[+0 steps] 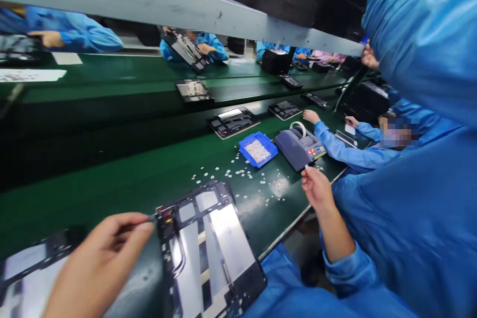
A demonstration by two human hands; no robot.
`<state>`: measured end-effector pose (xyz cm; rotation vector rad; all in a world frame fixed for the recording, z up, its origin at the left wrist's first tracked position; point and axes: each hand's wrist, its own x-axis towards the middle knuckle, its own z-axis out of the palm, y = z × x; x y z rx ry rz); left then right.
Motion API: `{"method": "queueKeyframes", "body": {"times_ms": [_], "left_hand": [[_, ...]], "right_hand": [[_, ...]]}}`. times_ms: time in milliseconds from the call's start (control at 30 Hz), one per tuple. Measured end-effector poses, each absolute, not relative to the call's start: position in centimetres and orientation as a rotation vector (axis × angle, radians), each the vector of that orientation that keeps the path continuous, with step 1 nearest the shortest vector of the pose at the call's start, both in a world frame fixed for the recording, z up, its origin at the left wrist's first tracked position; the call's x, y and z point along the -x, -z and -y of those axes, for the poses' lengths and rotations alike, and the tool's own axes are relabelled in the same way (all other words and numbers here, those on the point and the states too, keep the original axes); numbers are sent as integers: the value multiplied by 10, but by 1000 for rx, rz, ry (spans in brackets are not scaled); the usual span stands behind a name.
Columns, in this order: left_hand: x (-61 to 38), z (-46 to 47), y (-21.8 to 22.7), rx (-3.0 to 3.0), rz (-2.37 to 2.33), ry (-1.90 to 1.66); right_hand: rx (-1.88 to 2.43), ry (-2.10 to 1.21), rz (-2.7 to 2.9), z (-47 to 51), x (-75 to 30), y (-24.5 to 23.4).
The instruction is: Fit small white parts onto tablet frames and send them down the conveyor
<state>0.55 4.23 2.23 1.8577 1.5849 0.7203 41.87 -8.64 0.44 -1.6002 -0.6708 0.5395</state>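
In the head view my left hand [106, 253] is closed, thumb and forefinger pinched at the upper left corner of an opened tablet [233, 231]. The tablet's inside faces up, with silver battery panels, black tape and small parts showing. My right hand [316, 186] is raised over the bench edge, pinching a small whitish piece of tape [306, 167] at the front of a grey tape dispenser [294, 149]. A white tape roll [298, 128] sits on top of the dispenser. Part of another opened tablet [30, 268] lies behind my left hand.
A blue tray [258, 149] of small pale pieces stands beside the dispenser, with many pieces scattered on the green bench [141, 169]. More opened tablets [234, 121] lie farther back. A co-worker's sleeve [421, 39] reaches across at right; a grey shelf beam [167, 5] runs overhead.
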Motion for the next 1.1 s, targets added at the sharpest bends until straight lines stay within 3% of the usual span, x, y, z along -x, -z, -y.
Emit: {"method": "queueKeyframes", "body": {"times_ms": [167,433,567,800,1100], "left_hand": [[-79,7,-60,-1447,-1157,-642],[-83,8,-32,-1052,-1029,-899],[-36,-2,-38,-1320,-1224,-965],[-6,-13,-39,-2370,-1145,-520],[-17,-14,-25,-2744,-1101,-276]], "right_hand": [[1248,-1038,732,62,-315,-3],[1223,-1244,1128,41,-243,-15],[1356,-867,1520,28,-259,-14],[1172,-92,2439,-15,-261,-10],[1046,120,2675,-33,-258,0]]}}
